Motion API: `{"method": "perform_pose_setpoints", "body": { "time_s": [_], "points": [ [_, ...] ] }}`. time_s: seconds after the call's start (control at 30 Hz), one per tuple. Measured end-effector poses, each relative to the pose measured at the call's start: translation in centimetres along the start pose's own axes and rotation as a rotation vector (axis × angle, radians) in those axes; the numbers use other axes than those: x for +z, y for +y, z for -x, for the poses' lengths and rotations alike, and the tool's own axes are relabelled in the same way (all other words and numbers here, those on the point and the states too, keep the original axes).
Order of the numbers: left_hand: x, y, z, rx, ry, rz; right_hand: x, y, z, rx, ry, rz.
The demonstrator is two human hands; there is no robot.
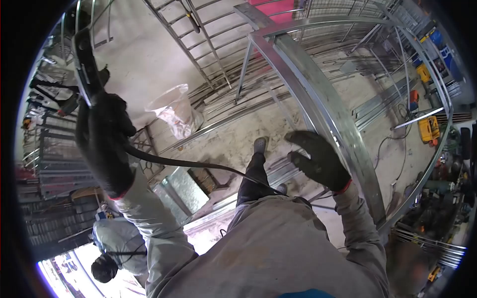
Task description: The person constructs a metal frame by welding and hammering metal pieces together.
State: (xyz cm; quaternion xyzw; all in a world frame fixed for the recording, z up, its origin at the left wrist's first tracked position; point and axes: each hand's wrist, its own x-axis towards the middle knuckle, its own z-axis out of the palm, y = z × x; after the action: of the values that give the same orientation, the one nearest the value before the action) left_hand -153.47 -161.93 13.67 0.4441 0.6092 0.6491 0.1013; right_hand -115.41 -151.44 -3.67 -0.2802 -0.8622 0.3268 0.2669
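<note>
My left hand (pixel 107 139), in a dark glove, is raised at the left with its fingers wrapped round a long black tool (pixel 89 67). The tool's exact kind I cannot tell. A thick black cable (pixel 198 164) runs from that hand across to my waist. My right hand (pixel 320 161), also gloved, hovers beside a curved steel frame (pixel 343 129), thumb and fingers apart and nothing between them. The frame is made of shiny square tubing, and one wide arm of it passes just to the right of this hand.
A white plastic bag (pixel 176 111) stands on the dusty floor. Metal bars (pixel 233 94) and a ladder-like rack (pixel 198 39) lie beyond it. Yellow power tools (pixel 429 129) sit at the right. Another person (pixel 119 241) bends at lower left, close to stacked metal profiles (pixel 64 174).
</note>
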Motion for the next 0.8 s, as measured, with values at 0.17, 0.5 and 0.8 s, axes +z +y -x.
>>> {"method": "perform_pose_setpoints", "body": {
  "time_s": [0.17,0.5,0.8],
  "points": [
    [6.4,-9.7,-7.1,-0.169,-0.001,0.039,-1.2,7.9,-14.5,-0.127,0.183,0.558],
    [13.5,-22.1,-13.9,-0.62,-0.16,0.074,2.4,22.2,-36.6,-0.165,0.26,0.8],
    [17.5,-20.8,-14.5,-0.811,-0.318,0.024,4.1,13.4,-31.5,-0.042,-0.324,-0.37]
  ]
}}
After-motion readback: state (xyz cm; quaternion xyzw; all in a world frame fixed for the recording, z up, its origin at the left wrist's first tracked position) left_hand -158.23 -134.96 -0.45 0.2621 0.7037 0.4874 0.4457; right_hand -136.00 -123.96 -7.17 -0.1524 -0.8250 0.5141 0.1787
